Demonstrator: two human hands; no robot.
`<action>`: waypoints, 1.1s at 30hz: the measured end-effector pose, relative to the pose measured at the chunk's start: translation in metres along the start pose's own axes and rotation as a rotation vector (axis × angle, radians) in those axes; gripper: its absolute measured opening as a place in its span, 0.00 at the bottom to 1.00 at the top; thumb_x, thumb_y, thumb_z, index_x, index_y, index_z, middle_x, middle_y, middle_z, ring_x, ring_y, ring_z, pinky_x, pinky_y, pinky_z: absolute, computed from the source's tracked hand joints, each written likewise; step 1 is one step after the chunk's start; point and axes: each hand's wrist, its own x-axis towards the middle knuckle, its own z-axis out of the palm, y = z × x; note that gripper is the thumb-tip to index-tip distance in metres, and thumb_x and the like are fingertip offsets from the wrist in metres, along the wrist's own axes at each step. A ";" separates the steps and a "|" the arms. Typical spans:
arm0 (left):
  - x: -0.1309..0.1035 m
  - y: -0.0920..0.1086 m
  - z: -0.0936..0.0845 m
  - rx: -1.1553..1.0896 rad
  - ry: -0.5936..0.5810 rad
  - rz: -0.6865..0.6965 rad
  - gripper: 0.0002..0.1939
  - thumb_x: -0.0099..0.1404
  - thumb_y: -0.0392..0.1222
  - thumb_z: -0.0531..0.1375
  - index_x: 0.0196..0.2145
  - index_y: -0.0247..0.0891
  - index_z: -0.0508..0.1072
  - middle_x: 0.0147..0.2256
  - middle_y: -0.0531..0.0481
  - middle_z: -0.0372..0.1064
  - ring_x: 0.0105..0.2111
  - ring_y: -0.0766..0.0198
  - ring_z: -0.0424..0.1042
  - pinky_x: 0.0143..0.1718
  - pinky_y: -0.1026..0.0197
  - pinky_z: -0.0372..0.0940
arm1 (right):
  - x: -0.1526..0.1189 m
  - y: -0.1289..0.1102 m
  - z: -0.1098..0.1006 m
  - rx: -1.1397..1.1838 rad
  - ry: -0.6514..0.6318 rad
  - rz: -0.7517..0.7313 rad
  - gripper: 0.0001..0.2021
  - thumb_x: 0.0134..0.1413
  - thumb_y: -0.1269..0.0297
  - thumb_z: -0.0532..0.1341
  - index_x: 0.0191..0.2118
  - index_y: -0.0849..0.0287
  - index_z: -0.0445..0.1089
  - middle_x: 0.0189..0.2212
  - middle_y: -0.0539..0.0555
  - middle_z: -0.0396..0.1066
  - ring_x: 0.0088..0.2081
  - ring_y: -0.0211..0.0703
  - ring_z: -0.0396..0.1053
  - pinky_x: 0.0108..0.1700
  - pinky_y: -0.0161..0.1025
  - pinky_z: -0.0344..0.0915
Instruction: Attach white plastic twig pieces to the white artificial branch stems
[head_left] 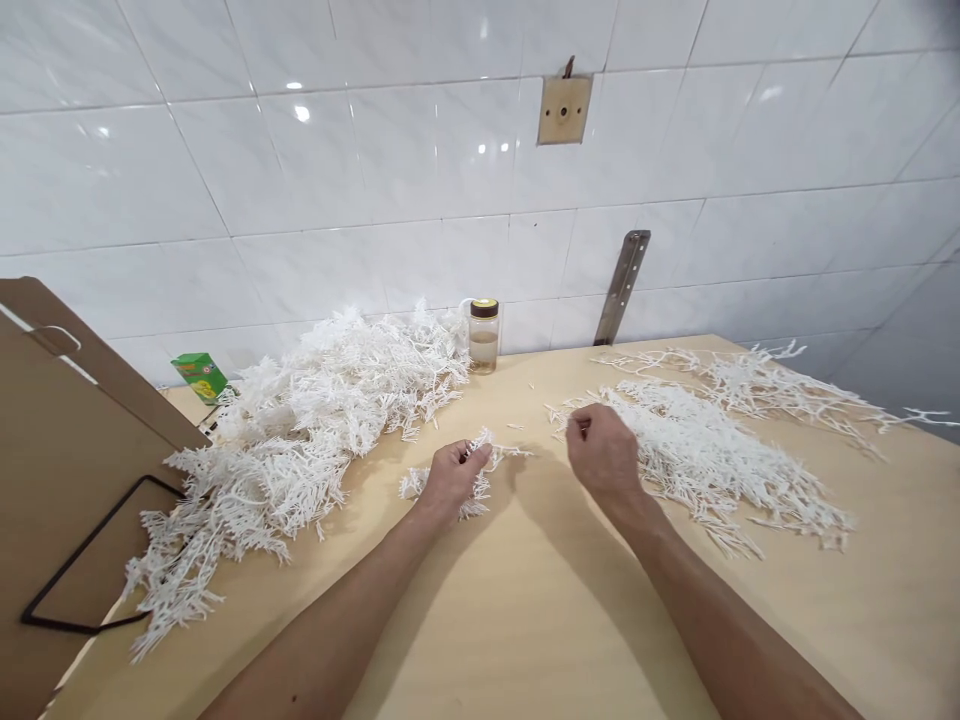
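My left hand [452,478], near the middle of the wooden table [525,620], pinches a white branching sprig [484,446] whose thin stem points right. More of the white strands show under and beside that hand. To the right, my right hand [602,447] is closed just above the table; whatever its fingers hold, if anything, is hidden. It is at the left edge of a flat pile of white pieces [720,450]. A large fluffy heap of white branches [322,400] covers the table's left side.
A jar with a dark lid [484,338] stands by the tiled wall. A green box [199,377] and a cardboard box [75,450] are at left. Bare white branched stems [780,385] lie at the back right. A metal strip [623,287] leans on the wall.
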 end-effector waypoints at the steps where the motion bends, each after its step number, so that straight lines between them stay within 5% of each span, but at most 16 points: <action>1: 0.000 0.001 0.000 -0.021 0.004 -0.028 0.25 0.51 0.62 0.65 0.23 0.37 0.64 0.18 0.59 0.52 0.18 0.73 0.49 0.20 0.66 0.44 | 0.004 0.005 -0.004 -0.025 0.033 0.048 0.06 0.51 0.71 0.55 0.34 0.59 0.67 0.34 0.59 0.70 0.31 0.45 0.67 0.37 0.43 0.63; 4: 0.000 0.002 0.000 -0.054 0.016 -0.070 0.26 0.48 0.63 0.67 0.22 0.36 0.66 0.17 0.59 0.53 0.16 0.73 0.50 0.18 0.67 0.44 | 0.004 0.002 -0.012 0.095 -0.044 0.074 0.08 0.52 0.68 0.56 0.38 0.60 0.70 0.37 0.60 0.72 0.30 0.45 0.69 0.37 0.43 0.67; 9: 0.002 0.001 -0.001 -0.110 -0.025 -0.076 0.26 0.48 0.62 0.68 0.26 0.34 0.71 0.19 0.55 0.61 0.18 0.70 0.59 0.19 0.67 0.51 | -0.019 -0.047 -0.008 0.520 -0.559 0.152 0.14 0.57 0.55 0.57 0.42 0.58 0.73 0.27 0.50 0.71 0.18 0.37 0.67 0.22 0.36 0.67; 13: 0.001 0.003 0.000 -0.082 -0.049 -0.053 0.25 0.49 0.62 0.68 0.26 0.34 0.71 0.19 0.55 0.61 0.18 0.71 0.58 0.20 0.66 0.50 | -0.030 -0.062 -0.001 0.682 -0.747 0.277 0.14 0.55 0.54 0.60 0.40 0.59 0.73 0.20 0.45 0.65 0.15 0.33 0.63 0.18 0.33 0.65; 19: -0.002 0.006 0.003 -0.001 -0.043 0.004 0.24 0.51 0.60 0.67 0.25 0.34 0.71 0.19 0.56 0.60 0.20 0.71 0.55 0.22 0.66 0.50 | -0.031 -0.047 0.010 0.842 -0.768 0.390 0.13 0.49 0.55 0.65 0.35 0.60 0.70 0.21 0.45 0.66 0.18 0.33 0.63 0.18 0.32 0.65; 27: 0.001 0.000 0.004 0.072 -0.028 0.045 0.22 0.54 0.59 0.65 0.25 0.35 0.70 0.20 0.56 0.58 0.21 0.71 0.55 0.22 0.66 0.50 | -0.032 -0.051 0.009 0.806 -0.626 0.401 0.13 0.47 0.56 0.65 0.35 0.58 0.65 0.25 0.47 0.67 0.20 0.35 0.64 0.19 0.35 0.66; 33: 0.002 -0.001 0.007 0.091 0.053 0.035 0.20 0.55 0.56 0.64 0.22 0.37 0.64 0.19 0.57 0.54 0.21 0.71 0.53 0.22 0.66 0.49 | -0.040 -0.062 0.010 0.680 -0.545 0.142 0.07 0.53 0.59 0.60 0.33 0.56 0.63 0.27 0.50 0.68 0.30 0.40 0.65 0.29 0.36 0.65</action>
